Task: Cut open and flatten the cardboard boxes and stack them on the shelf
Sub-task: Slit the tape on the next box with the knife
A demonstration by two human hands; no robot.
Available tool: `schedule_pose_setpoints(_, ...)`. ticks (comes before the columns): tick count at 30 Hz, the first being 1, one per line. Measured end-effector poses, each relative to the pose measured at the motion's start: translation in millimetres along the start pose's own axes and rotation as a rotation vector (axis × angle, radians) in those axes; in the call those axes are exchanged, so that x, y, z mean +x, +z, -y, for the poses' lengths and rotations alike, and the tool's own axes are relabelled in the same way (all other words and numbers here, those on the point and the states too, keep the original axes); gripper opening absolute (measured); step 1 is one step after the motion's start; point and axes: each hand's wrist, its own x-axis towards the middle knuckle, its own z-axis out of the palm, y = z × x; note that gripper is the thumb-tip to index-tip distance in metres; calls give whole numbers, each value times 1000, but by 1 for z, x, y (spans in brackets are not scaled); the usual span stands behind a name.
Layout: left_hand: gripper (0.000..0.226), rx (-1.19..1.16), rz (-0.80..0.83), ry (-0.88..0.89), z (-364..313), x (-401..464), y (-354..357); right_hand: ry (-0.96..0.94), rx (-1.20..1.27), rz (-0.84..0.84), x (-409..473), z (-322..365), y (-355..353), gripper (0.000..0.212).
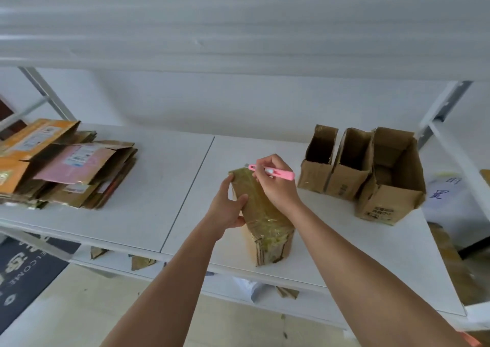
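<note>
1. Because it is plain cardboard wrapped in glossy tape, the box [261, 214] is probably light and fairly stiff along its edges, though its walls would give under a hard squeeze; the tape likely makes the faces slippery.
2. The safest hold looks to be the upper left edge and side, clear of the blade's line, which is where the left hand [228, 206] grips it, thumb on the front face and fingers round the side.
3. The right hand [275, 185] is closed round a pink knife [273, 172], held like a pen, its tip at the box's top left corner; whether the blade touches the tape is too small to tell.
4. The box stands on end on the shelf [148, 187], near the front edge, leaning slightly away.
5. It is brown, narrow, creased, and yellowed with tape over top and front.
6. Three open boxes [358, 171] stand to the right, a flattened pile [66, 166] far left.
</note>
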Motion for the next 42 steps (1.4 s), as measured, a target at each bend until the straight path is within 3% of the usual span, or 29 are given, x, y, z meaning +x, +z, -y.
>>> schedule_pose_setpoints(17,57,-15,97,43,4,9,-12,-90,-270,50,2,-13,3,9)
schedule_pose_setpoints(42,55,4,25,19,2,10,-12,-203,-389,245,-20,-12,-16,8)
